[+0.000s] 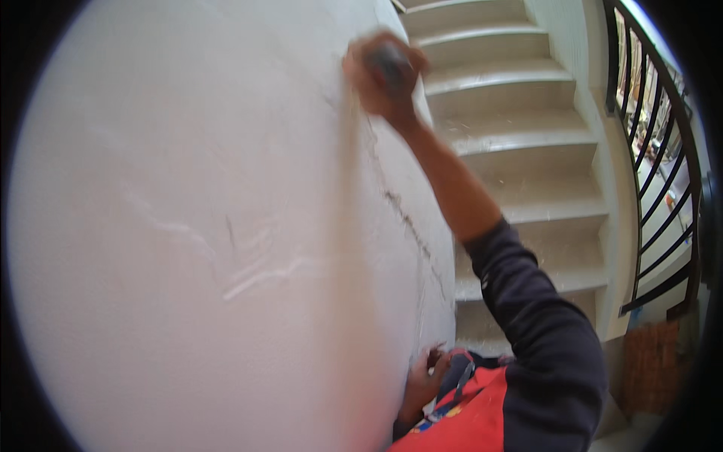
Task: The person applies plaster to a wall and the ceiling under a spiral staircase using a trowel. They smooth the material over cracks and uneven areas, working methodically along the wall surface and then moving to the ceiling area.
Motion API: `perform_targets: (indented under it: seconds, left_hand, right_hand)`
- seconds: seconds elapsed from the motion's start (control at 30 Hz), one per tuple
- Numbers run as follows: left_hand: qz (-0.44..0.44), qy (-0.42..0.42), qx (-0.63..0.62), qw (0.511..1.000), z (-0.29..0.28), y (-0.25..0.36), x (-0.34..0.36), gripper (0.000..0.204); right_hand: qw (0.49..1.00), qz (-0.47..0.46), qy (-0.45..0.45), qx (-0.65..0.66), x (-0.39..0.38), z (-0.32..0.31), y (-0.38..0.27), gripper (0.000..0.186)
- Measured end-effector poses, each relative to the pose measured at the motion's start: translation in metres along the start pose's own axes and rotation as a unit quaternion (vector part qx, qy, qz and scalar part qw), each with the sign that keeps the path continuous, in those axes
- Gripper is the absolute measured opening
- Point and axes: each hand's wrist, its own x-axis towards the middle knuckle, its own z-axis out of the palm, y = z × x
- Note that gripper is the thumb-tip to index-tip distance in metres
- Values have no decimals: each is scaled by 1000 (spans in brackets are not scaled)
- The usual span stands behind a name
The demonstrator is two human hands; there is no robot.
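Note:
My right hand (382,75) is raised against the pale wall (188,135) and wraps round a dark, thick-handled tool (389,66). Motion blurs both, and the tool's working end is hidden. Below that hand, a rough dark crack (403,215) runs down the wall toward the stairs. Low in the view, close to my body, my left hand (424,386) has curled fingers beside the wall's edge. Whatever it may hold cannot be made out.
Beige stairs (520,177) rise along the right side of the wall, with pale specks on the treads. A dark metal railing (663,143) curves along their far side. A reddish-brown block-like surface (651,365) lies at the lower right. Whitish streaks (260,282) mark the wall.

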Motion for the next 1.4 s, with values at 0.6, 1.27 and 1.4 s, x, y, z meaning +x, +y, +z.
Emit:
perform_targets:
  seconds: [0.6,1.27,1.4]
  left_hand:
    - [19,-11,22,1000,-1,-9,12,32]
    - [9,15,-2,1000,-4,-5,13,33]
    - [17,17,-19,1000,1,-9,11,33]
  right_hand:
    - [992,119,3,-31,-14,-42,-19,10]
    - [963,195,117,145,-66,-44,-88,18]
    - [979,137,73,134,-63,-39,-111,10]
